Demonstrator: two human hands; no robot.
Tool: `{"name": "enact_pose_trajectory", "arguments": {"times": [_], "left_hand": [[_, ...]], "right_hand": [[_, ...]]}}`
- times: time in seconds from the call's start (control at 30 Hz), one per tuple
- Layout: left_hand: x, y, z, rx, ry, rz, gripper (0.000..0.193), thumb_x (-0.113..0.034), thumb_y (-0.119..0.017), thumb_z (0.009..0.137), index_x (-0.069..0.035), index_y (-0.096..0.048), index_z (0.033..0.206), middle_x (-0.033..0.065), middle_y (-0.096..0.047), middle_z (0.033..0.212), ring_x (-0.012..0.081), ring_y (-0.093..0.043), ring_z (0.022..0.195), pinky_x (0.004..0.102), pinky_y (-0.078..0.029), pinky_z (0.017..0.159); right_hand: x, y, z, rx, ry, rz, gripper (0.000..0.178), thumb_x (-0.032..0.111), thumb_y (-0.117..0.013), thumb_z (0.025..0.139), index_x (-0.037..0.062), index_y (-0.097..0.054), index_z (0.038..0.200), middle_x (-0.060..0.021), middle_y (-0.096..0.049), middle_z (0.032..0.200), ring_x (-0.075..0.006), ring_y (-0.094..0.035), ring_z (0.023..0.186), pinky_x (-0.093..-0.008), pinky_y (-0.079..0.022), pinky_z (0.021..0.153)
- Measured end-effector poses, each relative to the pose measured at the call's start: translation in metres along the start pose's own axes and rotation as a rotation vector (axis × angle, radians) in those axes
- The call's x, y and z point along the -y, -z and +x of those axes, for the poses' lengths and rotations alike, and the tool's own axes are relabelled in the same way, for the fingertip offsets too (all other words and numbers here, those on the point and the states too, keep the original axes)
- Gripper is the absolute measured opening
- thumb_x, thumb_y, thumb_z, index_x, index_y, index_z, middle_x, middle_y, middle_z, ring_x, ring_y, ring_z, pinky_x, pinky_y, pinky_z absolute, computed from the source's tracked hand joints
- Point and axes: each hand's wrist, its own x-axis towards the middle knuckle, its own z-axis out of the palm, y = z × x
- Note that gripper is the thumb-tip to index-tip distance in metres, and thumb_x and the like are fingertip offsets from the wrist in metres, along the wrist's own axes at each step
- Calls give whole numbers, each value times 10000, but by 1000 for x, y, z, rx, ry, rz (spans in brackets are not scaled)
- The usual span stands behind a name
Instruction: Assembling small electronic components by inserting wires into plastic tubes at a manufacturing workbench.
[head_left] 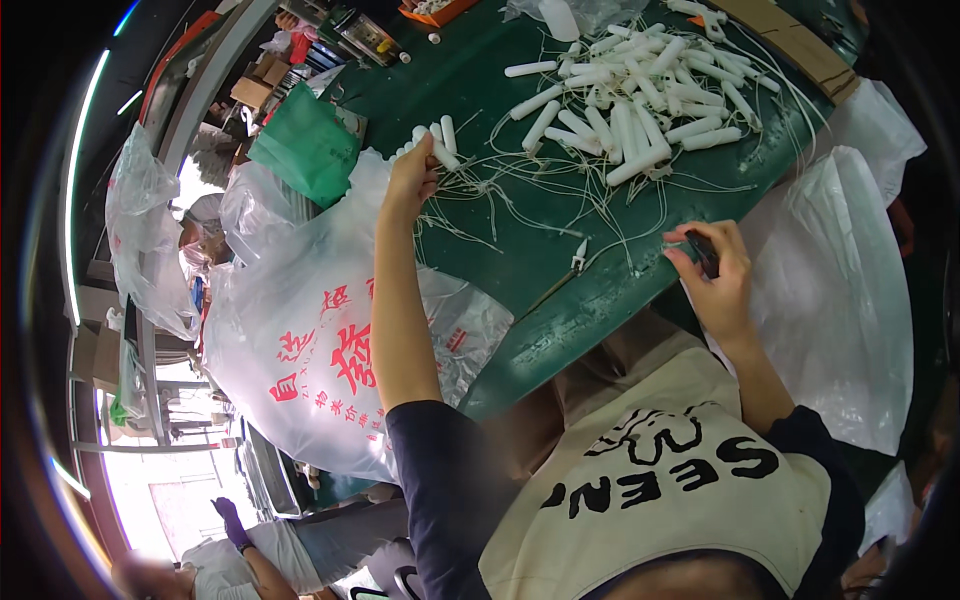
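Observation:
My left hand (410, 178) reaches to the far left of the green table, its fingers closed on a white cylinder (444, 156) with rounded ends. A few similar cylinders lie right beside those fingers, with thin white cords trailing from them. Over the near table edge, my right hand (722, 285) is curled around a small dark hand tool (706, 256); its exact kind is partly hidden by the fingers. Between the hands, a thin rod with a white piece at its tip (578, 258) rests on the table.
A big heap of corded white cylinders (640, 110) covers the far right of the table (540, 345). A clear bag with red print (290, 330) bulges at the left edge, near a green bag (308, 145). White sacks (830, 300) hang at right. Another person's gloved hand (230, 520) shows lower left.

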Motion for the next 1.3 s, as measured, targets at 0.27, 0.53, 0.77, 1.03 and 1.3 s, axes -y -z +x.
{"name": "enact_pose_trajectory", "arguments": {"times": [0.27,0.53,0.77,1.03,1.3], "left_hand": [[0,94,20,-302,63,184,403,-454,-564,828,-87,-478,683,-26,-388,541,77,-323,404,230,-236,358],[3,140,28,-524,1,896,551,-555,-590,731,-12,-611,639,108,-564,585,225,-541,481,344,-418,475],[16,108,39,-716,-96,1153,570,-575,-611,686,-8,-669,691,217,-646,802,369,-618,812,422,-471,730],[45,100,46,-806,-106,1063,624,-585,-637,662,2,-670,873,218,-640,946,344,-609,929,421,-468,814],[49,140,68,-489,30,1150,449,-428,-678,610,18,-625,629,146,-625,651,270,-621,617,356,-487,605]], "right_hand": [[-14,2,2,12,-53,-14,215,22,-676,750,28,-590,947,-46,-586,851,-101,-542,704,-204,-410,557],[-23,1,3,14,-56,-26,205,5,-668,746,24,-595,937,-49,-582,848,-115,-547,719,-219,-429,598],[-22,4,1,9,-146,-30,202,13,-673,742,24,-599,929,-42,-578,827,-102,-531,688,-207,-400,555],[-26,6,-1,66,-208,-63,199,31,-681,737,23,-599,918,-49,-595,817,-123,-527,683,-219,-405,571],[-25,8,1,57,-154,-52,187,17,-663,741,13,-594,915,-71,-622,825,-190,-529,722,-267,-428,648]]}}
